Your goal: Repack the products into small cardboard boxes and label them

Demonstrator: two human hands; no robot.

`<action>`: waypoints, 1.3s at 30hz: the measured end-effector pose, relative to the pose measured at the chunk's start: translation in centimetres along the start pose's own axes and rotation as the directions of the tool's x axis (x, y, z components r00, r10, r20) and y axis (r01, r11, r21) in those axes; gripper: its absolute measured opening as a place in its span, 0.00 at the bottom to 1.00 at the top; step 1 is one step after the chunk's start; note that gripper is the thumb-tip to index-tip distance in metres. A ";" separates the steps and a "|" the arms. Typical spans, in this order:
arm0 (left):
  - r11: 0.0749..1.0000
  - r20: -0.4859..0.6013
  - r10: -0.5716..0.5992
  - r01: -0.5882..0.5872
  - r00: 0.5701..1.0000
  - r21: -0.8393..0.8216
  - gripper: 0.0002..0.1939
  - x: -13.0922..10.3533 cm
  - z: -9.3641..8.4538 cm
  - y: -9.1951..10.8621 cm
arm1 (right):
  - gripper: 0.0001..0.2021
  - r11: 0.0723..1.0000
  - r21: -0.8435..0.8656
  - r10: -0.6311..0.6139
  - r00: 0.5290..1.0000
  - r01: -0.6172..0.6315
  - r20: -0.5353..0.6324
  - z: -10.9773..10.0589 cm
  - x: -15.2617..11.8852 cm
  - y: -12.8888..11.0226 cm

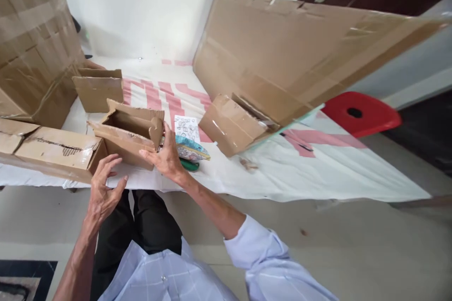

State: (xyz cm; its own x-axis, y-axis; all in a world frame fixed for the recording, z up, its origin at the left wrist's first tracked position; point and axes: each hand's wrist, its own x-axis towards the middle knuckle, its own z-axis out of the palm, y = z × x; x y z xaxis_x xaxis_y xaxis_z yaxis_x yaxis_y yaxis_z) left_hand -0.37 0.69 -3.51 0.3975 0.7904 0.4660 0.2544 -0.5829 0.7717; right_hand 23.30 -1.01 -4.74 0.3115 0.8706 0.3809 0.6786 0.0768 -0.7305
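An open-topped cardboard box [123,149] stands on the cloth-covered table in front of me. My right hand [166,156] grips its right end, thumb on the front wall and fingers along the side flap. My left hand [105,186] is empty, fingers apart and curved, just in front of the box's left end. Beside that hand lies a long closed cardboard box [56,150]. To the right of my right hand are a blue patterned pouch [192,148] and a green object [189,165], partly hidden.
A drawing sheet [187,127] lies on the white and red cloth [318,174]. Small open boxes stand at back left [99,94] and right [235,127]. Large cardboard pieces rise at left [35,47] and right [268,51]. Another person's hand [93,65] shows behind. A red stool [367,113] stands right.
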 end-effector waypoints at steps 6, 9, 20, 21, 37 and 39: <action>0.998 0.011 0.060 -0.060 0.998 0.028 0.17 1.3 0.2 1.7 | 0.44 0.996 0.086 -0.004 0.985 -0.012 0.174 -5.1 -1.2 1.4; 0.997 0.017 0.068 -0.068 0.998 0.039 0.16 1.5 0.1 2.0 | 0.27 0.993 -0.120 -0.008 1.000 0.008 0.007 -9.5 -0.3 3.9; 0.999 0.108 0.039 -0.038 0.993 -0.015 0.13 1.9 1.9 3.5 | 0.13 0.963 -0.150 0.238 0.968 -0.225 0.073 -12.8 0.7 8.6; 0.999 0.117 0.033 -0.031 0.993 -0.016 0.13 1.9 1.8 3.6 | 0.13 0.967 -0.128 0.230 0.971 -0.221 0.063 -13.7 0.5 8.3; 0.931 0.107 -0.097 0.128 0.990 -0.341 0.34 5.5 -0.2 8.8 | 0.35 0.677 0.641 0.019 0.879 -0.361 0.476 -15.1 -1.3 -4.1; 0.899 -0.068 -0.175 0.132 0.982 -0.418 0.34 6.1 -0.6 8.5 | 0.39 0.604 0.758 -0.093 0.923 -0.247 0.374 -14.5 -0.8 -4.8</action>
State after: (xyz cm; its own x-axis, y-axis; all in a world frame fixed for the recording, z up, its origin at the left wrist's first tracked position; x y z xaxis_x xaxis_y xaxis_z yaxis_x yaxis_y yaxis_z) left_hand 3.68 0.68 6.18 0.2854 0.8915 0.3519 -0.0873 -0.3414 0.9358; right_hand 29.42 -9.12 6.64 -0.0244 0.9781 0.2069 -0.1711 0.1998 -0.9648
